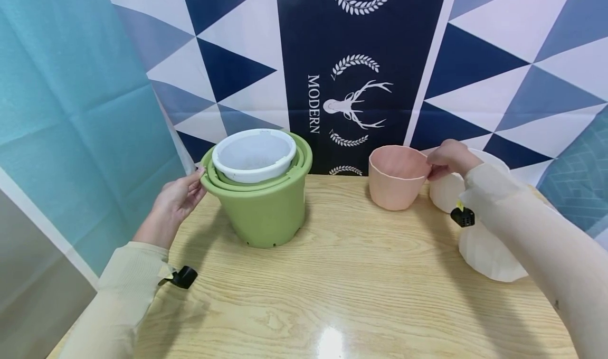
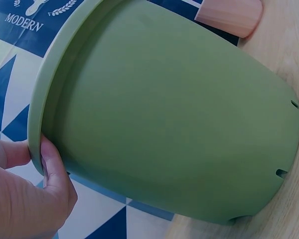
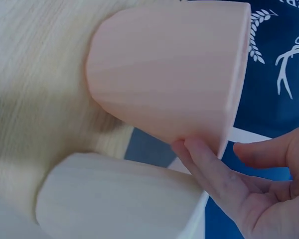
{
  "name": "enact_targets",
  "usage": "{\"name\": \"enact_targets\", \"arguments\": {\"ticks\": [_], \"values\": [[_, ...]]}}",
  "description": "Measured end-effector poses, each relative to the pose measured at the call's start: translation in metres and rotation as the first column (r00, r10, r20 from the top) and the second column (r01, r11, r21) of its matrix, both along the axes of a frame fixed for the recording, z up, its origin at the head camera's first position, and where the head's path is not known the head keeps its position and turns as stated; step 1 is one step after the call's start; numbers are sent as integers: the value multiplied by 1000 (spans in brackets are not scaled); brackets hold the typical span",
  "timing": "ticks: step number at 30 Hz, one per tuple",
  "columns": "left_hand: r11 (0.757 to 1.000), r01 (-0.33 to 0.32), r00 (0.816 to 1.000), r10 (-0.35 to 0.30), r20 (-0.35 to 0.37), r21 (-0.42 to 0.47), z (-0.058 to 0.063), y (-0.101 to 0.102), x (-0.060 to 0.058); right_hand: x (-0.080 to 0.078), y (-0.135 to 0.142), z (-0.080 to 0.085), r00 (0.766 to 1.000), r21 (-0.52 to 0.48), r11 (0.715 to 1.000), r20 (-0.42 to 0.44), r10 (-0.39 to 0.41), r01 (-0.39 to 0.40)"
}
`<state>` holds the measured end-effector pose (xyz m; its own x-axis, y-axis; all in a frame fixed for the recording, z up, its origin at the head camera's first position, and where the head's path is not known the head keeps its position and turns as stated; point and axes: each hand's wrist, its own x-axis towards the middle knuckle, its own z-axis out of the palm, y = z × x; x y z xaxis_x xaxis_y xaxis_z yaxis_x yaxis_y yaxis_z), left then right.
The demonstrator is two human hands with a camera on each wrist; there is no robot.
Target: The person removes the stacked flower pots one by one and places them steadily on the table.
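At the left of the wooden table stands a green flowerpot (image 1: 268,216), with more green pots and a white pot (image 1: 254,156) nested inside. My left hand (image 1: 182,195) pinches its rim at the left, thumb on one side and fingers under the lip (image 2: 52,164). Right of centre, a pink pot (image 1: 396,182) stands upright with nothing visible inside. My right hand (image 1: 451,158) is at its right rim. In the right wrist view, fairly straight fingertips (image 3: 192,144) touch the pink outer wall, while the thumb is apart from the rim.
A cream-white pot (image 1: 442,192) stands beside the pink one, partly behind my right hand. Nearer on the right, another white pot (image 1: 489,253) is partly covered by my right sleeve. A patterned cloth (image 1: 237,74) hangs behind the table (image 1: 294,306), and a turquoise curtain (image 1: 81,111) at the left.
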<state>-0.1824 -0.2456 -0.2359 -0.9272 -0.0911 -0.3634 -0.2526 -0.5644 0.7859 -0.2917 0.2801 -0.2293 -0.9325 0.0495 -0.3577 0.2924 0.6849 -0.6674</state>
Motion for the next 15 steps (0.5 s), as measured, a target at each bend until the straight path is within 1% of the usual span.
{"name": "enact_targets", "arguments": {"ticks": [5,8,15], "values": [[1000,0,1000,0,0,6,1,0,1,3,-2,11,998,76,997,-63,-3,8],[1000,2,1000,-2,-1,18,1,0,1,4,-4,15,997,121,993,-82,-1,10],[1000,7,1000,-7,2,18,2,1,2,4,-9,19,997,177,984,-82,1,13]]}}
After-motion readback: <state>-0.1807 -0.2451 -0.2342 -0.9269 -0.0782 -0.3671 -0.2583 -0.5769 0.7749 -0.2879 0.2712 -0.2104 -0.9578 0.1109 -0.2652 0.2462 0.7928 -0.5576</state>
